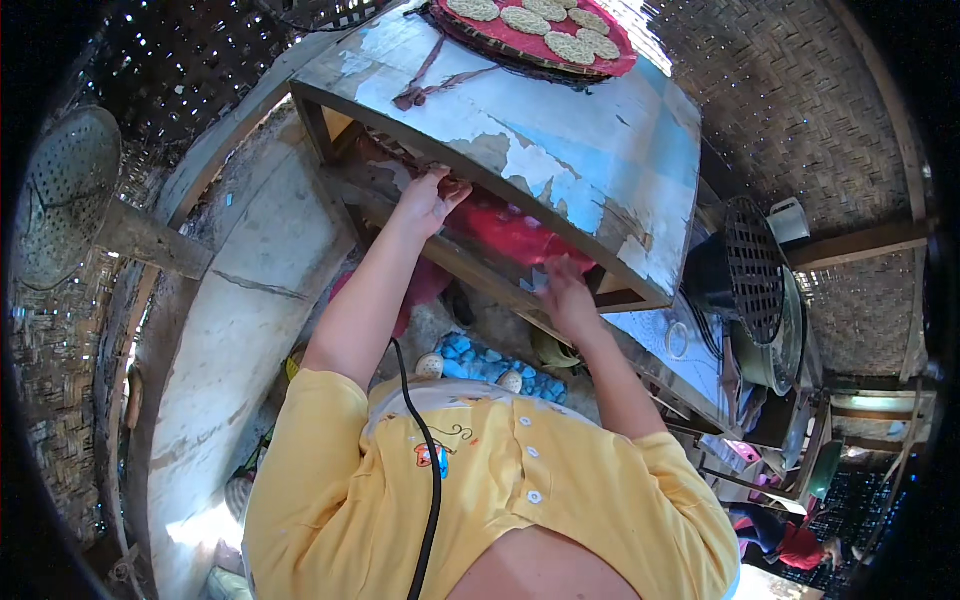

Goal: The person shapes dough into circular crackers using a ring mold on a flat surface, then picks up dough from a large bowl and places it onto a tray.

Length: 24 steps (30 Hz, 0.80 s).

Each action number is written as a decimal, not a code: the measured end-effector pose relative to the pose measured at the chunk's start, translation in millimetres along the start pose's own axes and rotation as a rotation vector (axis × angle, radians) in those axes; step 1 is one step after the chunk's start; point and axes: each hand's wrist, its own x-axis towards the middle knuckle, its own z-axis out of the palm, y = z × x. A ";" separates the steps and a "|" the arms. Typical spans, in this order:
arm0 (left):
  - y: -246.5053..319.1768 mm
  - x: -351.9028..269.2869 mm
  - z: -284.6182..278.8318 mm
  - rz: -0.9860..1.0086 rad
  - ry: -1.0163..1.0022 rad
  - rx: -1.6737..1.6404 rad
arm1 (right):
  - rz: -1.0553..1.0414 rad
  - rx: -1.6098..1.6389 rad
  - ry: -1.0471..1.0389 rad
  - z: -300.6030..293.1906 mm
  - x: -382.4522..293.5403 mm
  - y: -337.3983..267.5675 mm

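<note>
My left hand [431, 201] reaches into the open shelf beneath a wooden table's worn, peeling top [540, 120]. Its fingers are bent near a dark tray rim inside, and whether they grip it is hidden. Red sheeting [506, 229] with pale spots lies in the shelf between my hands. My right hand [568, 296], somewhat blurred, is at the shelf's front beside the red sheeting's right end; its fingertips are unclear. On the tabletop, a round woven tray [510, 56] lined with red sheeting carries several flat, pale, noodle-like rounds [568, 47].
A black slotted basket [750, 270] and a metal basin [787, 337] stand at the right. A large perforated skimmer [71, 195] hangs at the left wall. A blue patterned mat [480, 367] lies underfoot. A person in red [799, 546] is farther off, lower right.
</note>
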 end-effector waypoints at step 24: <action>-43.5 17.7 -54.4 -0.483 0.253 0.254 | -0.413 0.365 0.165 -112.4 -102.5 -60.9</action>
